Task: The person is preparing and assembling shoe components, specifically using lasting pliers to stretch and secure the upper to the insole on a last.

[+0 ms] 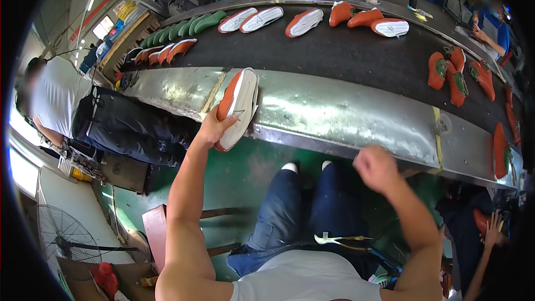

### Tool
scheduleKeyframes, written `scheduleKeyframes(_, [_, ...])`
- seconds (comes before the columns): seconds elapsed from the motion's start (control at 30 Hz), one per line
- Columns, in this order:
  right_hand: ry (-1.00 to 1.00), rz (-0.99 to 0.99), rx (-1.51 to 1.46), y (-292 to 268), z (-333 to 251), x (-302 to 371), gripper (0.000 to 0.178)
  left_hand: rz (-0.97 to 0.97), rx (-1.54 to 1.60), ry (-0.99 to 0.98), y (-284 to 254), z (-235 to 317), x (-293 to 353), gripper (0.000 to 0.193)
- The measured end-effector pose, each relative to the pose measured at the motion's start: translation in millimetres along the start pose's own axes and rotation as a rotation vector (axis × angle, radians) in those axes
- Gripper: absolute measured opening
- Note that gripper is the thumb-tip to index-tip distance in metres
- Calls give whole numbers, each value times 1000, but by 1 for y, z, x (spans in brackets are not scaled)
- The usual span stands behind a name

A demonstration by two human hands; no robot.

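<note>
My left hand (214, 127) is closed around an orange-brown shoe (227, 100), held tilted at the near edge of the metal ledge. Its white sole (243, 105) is turned toward the right, with a dark mark near my thumb. My right hand (377, 167) is a raised fist, slightly blurred, near the ledge's front edge and apart from the shoe. Nothing shows sticking out of its fingers. Across my lap lies a thin white tool (334, 240) with curved ends.
The metal ledge (334, 112) runs along a dark belt (239, 50). Green shoes (209, 21), white-soled shoes (305, 23) and orange shoes (436, 71) rest on it. People work left (61, 86), far right (493, 30) and lower right (490, 234). A fan (61, 239) stands lower left.
</note>
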State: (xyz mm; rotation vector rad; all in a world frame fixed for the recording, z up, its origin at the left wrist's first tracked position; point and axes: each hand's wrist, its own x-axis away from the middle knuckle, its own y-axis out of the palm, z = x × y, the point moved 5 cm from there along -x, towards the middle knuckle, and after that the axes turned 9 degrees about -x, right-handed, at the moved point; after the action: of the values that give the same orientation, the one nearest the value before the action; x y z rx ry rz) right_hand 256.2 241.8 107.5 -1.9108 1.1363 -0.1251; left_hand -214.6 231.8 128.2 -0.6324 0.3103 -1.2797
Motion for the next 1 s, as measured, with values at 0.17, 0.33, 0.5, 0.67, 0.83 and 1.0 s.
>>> scheduleKeyframes(0.17, [263, -727, 54, 98, -34, 228, 58, -44, 120, 295, 61, -1, 116, 80])
scheduleKeyframes(0.33, [595, -635, -130, 79, -43, 270, 57, -444, 174, 151, 181, -39, 252, 99])
scheduleKeyframes(0.5, [642, -435, -450, 63, -20, 311, 46, -531, -537, 521, 277, -21, 260, 108])
scheduleKeyframes(0.67, [953, -226, -856, 71, -30, 301, 24, -721, -524, 217, 337, 22, 176, 100])
scheduleKeyframes(0.83, [771, -213, -664, 45, -60, 259, 24, -506, 659, 174, 298, 30, 161, 84])
scheduleKeyframes(1.0, [539, -161, -778, 57, -80, 207, 28, -457, 761, 230, 272, 21, 190, 71])
